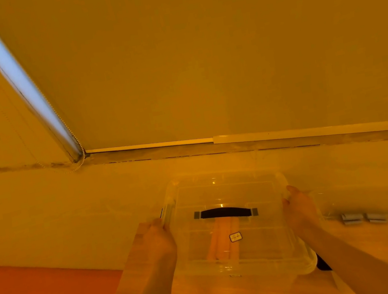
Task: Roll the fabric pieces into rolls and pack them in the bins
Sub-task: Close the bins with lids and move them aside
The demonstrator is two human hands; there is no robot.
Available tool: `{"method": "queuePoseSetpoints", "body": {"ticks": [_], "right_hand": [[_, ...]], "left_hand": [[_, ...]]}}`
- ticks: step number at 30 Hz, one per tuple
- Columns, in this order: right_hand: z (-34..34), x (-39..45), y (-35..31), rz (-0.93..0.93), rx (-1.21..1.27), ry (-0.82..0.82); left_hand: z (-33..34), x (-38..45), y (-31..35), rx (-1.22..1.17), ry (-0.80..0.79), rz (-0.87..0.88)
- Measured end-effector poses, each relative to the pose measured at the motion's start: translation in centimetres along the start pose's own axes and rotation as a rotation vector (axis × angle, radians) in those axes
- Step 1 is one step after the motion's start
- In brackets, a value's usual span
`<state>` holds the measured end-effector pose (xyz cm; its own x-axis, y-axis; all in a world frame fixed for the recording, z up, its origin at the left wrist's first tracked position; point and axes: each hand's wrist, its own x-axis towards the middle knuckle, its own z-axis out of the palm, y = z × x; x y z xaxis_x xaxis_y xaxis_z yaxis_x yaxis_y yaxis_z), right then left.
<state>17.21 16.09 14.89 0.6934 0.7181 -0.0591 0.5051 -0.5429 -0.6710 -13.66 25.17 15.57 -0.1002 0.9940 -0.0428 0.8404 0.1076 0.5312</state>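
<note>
A clear plastic lidded bin (pixel 232 220) with a black handle is seen at 6 o'clock; pale orange fabric rolls (pixel 221 241) lie inside it.

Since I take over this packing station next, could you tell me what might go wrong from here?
The left hand and right hand grip only the side edges of the clear bin, so it could slip or tilt. If it tilts, the fabric rolls inside may shift or loosen.
</note>
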Motion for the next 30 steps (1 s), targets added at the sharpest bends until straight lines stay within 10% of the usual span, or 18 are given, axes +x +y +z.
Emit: {"method": "queuePoseSetpoints", "body": {"ticks": [30], "right_hand": [[-19.2,2.1,15.4,-0.094,0.085,0.047]], "left_hand": [[7.4,-19.7,16.5,-0.101,0.165,-0.023]]}}
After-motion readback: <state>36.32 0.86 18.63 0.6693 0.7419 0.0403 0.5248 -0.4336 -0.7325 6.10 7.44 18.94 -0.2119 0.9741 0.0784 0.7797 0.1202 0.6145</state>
